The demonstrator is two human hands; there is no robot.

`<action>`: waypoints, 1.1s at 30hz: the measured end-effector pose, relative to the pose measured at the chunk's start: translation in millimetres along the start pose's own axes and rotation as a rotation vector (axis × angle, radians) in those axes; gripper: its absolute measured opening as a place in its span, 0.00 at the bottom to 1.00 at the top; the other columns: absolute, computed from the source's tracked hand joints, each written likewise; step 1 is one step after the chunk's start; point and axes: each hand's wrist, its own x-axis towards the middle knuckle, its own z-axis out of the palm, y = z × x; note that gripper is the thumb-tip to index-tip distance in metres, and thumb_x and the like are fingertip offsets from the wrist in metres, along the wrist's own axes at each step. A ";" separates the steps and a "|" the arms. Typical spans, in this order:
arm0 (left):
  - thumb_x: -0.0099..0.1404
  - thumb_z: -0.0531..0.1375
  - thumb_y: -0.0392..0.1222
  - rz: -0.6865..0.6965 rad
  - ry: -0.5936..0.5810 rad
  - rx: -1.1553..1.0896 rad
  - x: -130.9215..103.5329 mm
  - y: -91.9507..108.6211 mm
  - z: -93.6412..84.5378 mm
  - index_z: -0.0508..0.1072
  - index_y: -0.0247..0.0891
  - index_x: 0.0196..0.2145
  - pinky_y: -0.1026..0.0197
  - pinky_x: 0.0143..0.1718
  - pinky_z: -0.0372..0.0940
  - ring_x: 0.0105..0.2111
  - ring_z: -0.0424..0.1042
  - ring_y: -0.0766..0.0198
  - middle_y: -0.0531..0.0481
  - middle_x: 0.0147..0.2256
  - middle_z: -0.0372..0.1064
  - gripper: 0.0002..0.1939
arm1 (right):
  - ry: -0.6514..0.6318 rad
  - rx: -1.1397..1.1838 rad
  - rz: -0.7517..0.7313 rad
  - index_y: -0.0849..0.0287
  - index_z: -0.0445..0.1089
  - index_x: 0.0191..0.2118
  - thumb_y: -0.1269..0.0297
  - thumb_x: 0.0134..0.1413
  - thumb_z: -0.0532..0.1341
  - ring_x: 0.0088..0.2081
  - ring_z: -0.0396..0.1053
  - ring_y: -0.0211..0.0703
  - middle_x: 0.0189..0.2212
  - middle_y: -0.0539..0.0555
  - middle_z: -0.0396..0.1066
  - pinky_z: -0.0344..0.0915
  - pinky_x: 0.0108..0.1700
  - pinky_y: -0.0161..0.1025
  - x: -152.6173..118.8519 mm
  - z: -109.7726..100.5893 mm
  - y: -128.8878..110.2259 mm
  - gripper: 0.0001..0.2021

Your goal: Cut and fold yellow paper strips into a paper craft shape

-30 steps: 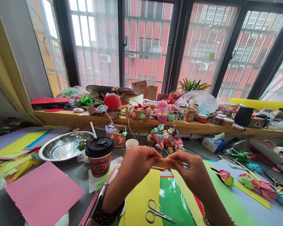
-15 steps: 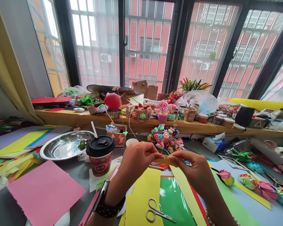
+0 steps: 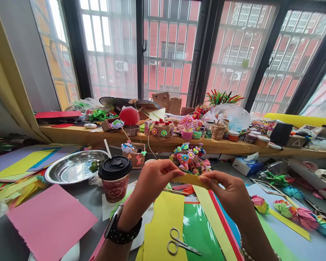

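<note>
Between both hands, above the table, a narrow yellow paper strip (image 3: 189, 178) is stretched out level. My left hand (image 3: 157, 183) pinches its left end between thumb and fingers. At the other end my right hand (image 3: 228, 188) grips it the same way. Part of the strip is hidden by the fingers. Below the hands lie yellow paper sheets (image 3: 165, 214) and a glossy green sheet (image 3: 202, 228). A small pair of metal scissors (image 3: 180, 243) rests across the two, its blades pointing right.
Left of my arm stand a lidded paper cup (image 3: 115, 181) with a straw and a metal tray (image 3: 67, 172). Pink paper (image 3: 53, 221) lies at front left. Folded paper flowers (image 3: 305, 217) are at right; crocheted flowers (image 3: 188, 156) stand behind the hands, below a crowded sill (image 3: 163, 142).
My hands have moved apart, mostly the right one to the right, so more of the yellow strip shows between them. Both still hold it. The scissors stay in place on the sheets.
</note>
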 end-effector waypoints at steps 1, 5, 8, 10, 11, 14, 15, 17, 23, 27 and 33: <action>0.53 0.58 0.46 0.002 0.011 0.007 0.2 0.2 -0.8 0.72 0.37 0.21 0.69 0.22 0.55 0.20 0.64 0.70 0.54 0.19 0.69 0.11 | 0.005 0.006 0.002 0.56 0.72 0.23 0.57 0.46 0.59 0.26 0.67 0.41 0.22 0.49 0.72 0.61 0.28 0.33 -0.1 -0.7 0.3 0.10; 0.52 0.58 0.47 -0.002 0.053 0.010 1.0 1.9 -2.3 0.71 0.36 0.18 0.70 0.21 0.54 0.19 0.63 0.70 0.55 0.17 0.67 0.12 | 0.014 0.031 -0.012 0.57 0.72 0.23 0.57 0.46 0.58 0.25 0.67 0.41 0.22 0.49 0.72 0.62 0.28 0.33 0.3 -1.9 0.0 0.11; 0.52 0.58 0.46 -0.027 0.074 -0.065 1.8 1.4 -1.1 0.72 0.35 0.20 0.70 0.22 0.56 0.20 0.64 0.70 0.54 0.18 0.68 0.12 | 0.023 0.034 -0.006 0.57 0.72 0.24 0.56 0.46 0.58 0.26 0.68 0.41 0.22 0.49 0.72 0.62 0.28 0.33 1.0 -2.1 0.5 0.11; 0.52 0.58 0.46 -0.042 0.099 -0.087 2.1 0.1 -0.2 0.72 0.35 0.20 0.70 0.22 0.57 0.21 0.65 0.69 0.53 0.18 0.68 0.12 | 0.024 0.036 0.000 0.57 0.72 0.24 0.56 0.46 0.58 0.26 0.68 0.40 0.22 0.49 0.72 0.62 0.28 0.32 1.4 -2.3 1.7 0.11; 0.52 0.58 0.46 -0.047 0.106 -0.095 2.2 -0.5 0.1 0.72 0.35 0.19 0.70 0.22 0.57 0.21 0.65 0.69 0.53 0.18 0.68 0.12 | 0.022 0.039 0.004 0.57 0.72 0.24 0.56 0.46 0.58 0.26 0.68 0.40 0.22 0.49 0.72 0.62 0.28 0.32 1.5 -2.6 2.4 0.11; 0.52 0.58 0.46 -0.064 0.074 -0.191 2.6 -2.2 0.6 0.71 0.34 0.21 0.69 0.23 0.59 0.22 0.66 0.68 0.52 0.20 0.69 0.12 | 0.026 0.050 0.029 0.57 0.72 0.24 0.56 0.45 0.59 0.26 0.67 0.41 0.22 0.50 0.71 0.61 0.29 0.33 1.7 -3.8 4.9 0.11; 0.52 0.58 0.46 -0.078 0.048 -0.252 2.7 -2.7 0.8 0.71 0.34 0.23 0.69 0.25 0.60 0.24 0.67 0.68 0.52 0.22 0.70 0.11 | 0.035 0.056 0.046 0.57 0.72 0.24 0.55 0.45 0.59 0.26 0.67 0.41 0.22 0.50 0.71 0.61 0.29 0.33 1.7 -4.1 5.8 0.11; 0.51 0.60 0.44 -0.120 -0.017 -0.384 3.0 -3.3 1.6 0.71 0.34 0.26 0.69 0.27 0.62 0.27 0.69 0.66 0.50 0.25 0.71 0.09 | 0.059 0.089 0.083 0.58 0.72 0.24 0.54 0.44 0.59 0.26 0.67 0.42 0.22 0.50 0.71 0.61 0.29 0.34 2.0 -4.5 7.6 0.12; 0.52 0.59 0.43 -0.198 -0.087 -0.558 3.2 -0.5 9.5 0.71 0.33 0.24 0.69 0.28 0.63 0.25 0.69 0.68 0.51 0.23 0.71 0.09 | 0.040 0.278 0.147 0.59 0.70 0.26 0.54 0.44 0.59 0.27 0.66 0.41 0.23 0.51 0.70 0.61 0.28 0.33 3.1 -0.8 9.9 0.12; 0.53 0.59 0.43 -0.199 -0.052 -0.573 3.1 1.5 15.7 0.71 0.33 0.24 0.70 0.26 0.63 0.24 0.69 0.69 0.51 0.22 0.71 0.09 | 0.019 0.317 0.138 0.58 0.70 0.27 0.54 0.45 0.58 0.29 0.66 0.40 0.25 0.51 0.70 0.61 0.29 0.32 3.8 3.0 10.2 0.12; 0.54 0.57 0.43 -0.066 -0.071 -0.325 1.3 2.7 17.1 0.72 0.34 0.28 0.66 0.28 0.64 0.27 0.70 0.66 0.49 0.26 0.72 0.09 | 0.025 0.268 0.095 0.57 0.71 0.31 0.56 0.46 0.59 0.32 0.68 0.43 0.29 0.52 0.71 0.62 0.34 0.36 4.5 4.3 14.4 0.10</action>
